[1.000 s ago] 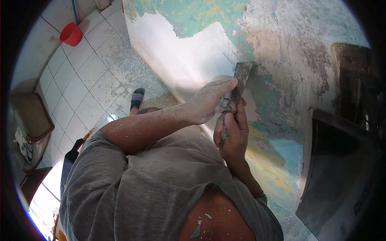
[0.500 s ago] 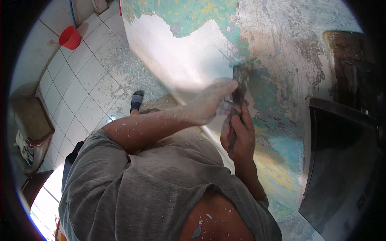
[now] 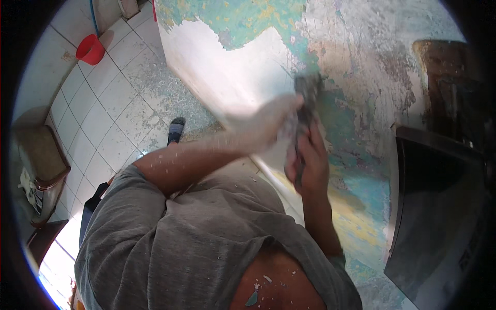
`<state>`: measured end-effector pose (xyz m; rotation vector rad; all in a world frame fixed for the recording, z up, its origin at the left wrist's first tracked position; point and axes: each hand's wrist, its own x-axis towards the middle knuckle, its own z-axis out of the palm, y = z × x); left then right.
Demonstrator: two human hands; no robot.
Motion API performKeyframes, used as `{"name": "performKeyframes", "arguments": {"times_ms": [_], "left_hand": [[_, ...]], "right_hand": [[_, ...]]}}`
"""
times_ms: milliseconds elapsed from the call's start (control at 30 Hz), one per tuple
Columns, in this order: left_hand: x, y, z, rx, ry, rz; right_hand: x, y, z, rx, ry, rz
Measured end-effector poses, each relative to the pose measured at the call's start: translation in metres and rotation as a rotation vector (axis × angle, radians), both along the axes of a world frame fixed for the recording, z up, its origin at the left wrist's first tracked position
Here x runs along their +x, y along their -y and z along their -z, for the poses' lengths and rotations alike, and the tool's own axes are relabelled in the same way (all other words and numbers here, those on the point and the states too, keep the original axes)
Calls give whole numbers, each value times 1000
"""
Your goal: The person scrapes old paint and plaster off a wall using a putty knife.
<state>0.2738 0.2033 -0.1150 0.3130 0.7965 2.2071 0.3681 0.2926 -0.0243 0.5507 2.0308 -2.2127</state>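
A dark, dusty paint scraper (image 3: 308, 90) is held up against a wall (image 3: 356, 77) with patchy turquoise, yellow and white paint. My right hand (image 3: 312, 163) is wrapped round its handle. Higher up the tool, my left hand (image 3: 276, 116) grips it from the left side, thumb along the blade part; motion smears this hand. Something pale and crumpled shows between the hands, too blurred to name. Where the scraper's far end meets the wall is also blurred. Pale flakes speckle my left forearm and my grey shirt.
White floor tiles (image 3: 98, 111) with paint flakes and dust lie to the left, along with a red bucket (image 3: 90, 50) and a cushioned chair (image 3: 41, 155). My foot (image 3: 176, 130) is by the wall's base. A dark glossy panel (image 3: 431, 201) stands close on the right.
The scraper and both hands have shifted slightly upward along the wall, and the left hand is more blurred. Both hands keep their hold.
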Motion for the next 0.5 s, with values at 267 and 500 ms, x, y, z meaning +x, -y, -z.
{"name": "performKeyframes", "arguments": {"times_ms": [267,500], "left_hand": [[-5,14,-20,39,233,107],[-18,8,-15,5,181,153]], "right_hand": [[8,9,-2,16,35,16],[-2,6,-10,-85,28,83]]}}
